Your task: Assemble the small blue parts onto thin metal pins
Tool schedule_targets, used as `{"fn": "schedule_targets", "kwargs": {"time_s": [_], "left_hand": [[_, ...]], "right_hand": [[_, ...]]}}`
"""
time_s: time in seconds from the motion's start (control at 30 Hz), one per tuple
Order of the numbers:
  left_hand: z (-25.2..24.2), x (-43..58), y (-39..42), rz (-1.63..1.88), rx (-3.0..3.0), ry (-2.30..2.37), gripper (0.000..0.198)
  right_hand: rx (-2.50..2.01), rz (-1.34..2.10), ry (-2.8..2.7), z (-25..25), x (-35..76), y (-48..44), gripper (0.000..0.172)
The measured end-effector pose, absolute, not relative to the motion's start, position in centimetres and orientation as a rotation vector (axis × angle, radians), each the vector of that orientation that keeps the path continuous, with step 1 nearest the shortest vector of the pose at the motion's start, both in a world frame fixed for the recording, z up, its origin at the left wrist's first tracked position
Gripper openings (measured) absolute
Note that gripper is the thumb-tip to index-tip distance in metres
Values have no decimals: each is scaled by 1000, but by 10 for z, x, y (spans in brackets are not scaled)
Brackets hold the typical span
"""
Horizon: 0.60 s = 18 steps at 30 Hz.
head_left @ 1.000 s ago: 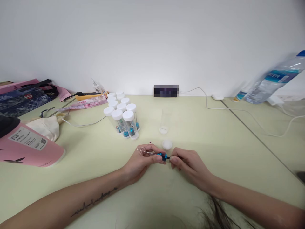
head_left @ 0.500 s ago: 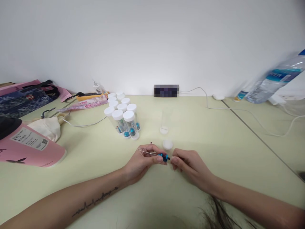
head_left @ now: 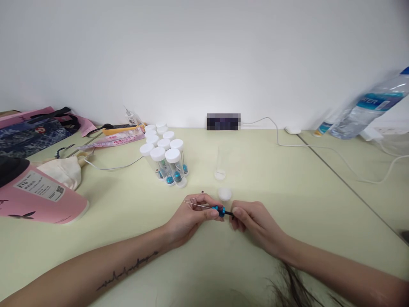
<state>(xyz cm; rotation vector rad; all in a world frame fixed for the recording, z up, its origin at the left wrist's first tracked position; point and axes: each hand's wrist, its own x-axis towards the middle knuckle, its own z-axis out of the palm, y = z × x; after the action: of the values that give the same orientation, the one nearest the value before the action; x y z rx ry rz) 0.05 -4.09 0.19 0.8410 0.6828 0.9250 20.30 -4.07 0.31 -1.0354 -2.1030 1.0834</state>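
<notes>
White-capped vials (head_left: 165,156) stand clustered, a pink bag (head_left: 41,200) lies left, a water bottle (head_left: 367,108) far right.

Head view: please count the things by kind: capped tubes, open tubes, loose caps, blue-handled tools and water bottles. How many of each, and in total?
White-capped tubes: 10 (the rear ones overlap, so this is approximate)
Open clear tube: 1
Loose white cap: 1
Blue-handled tool: 1
Water bottle: 1
Total: 14
</notes>
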Motion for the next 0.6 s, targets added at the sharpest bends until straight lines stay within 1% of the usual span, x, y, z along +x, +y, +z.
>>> {"fn": "schedule_targets", "kwargs": {"time_s": [0.07, 0.13, 0.17, 0.33, 0.43, 0.5, 0.53, 0.6], "left_hand": [[2, 0, -41, 946, 813, 702, 13], [2, 0, -40, 960, 774, 714, 12], [2, -1, -40, 965, 763, 713, 11], [3, -1, -40, 958, 823, 698, 11], [3, 0, -40, 935, 858, 700, 12], [3, 0, -41, 935, 865, 703, 12], [3, 0, -41, 935, 860, 704, 12], [3, 0, -41, 934, 835, 705, 12]], "right_hand": [[-1031, 1086, -2054, 4, 202, -41, 41], [-1068, 1089, -1988, 5, 201, -43, 27], [-1089, 1090, -1961, 6, 200, -43, 24], [-1125, 1039, -2001, 8, 198, -44, 21], [-1116, 1020, -2101, 8, 199, -42, 35], [-1106, 1024, -2137, 9, 200, -41, 38], [-1110, 1020, -2134, 8, 200, -41, 34], [-1125, 1001, -2097, 7, 200, -42, 21]]}}
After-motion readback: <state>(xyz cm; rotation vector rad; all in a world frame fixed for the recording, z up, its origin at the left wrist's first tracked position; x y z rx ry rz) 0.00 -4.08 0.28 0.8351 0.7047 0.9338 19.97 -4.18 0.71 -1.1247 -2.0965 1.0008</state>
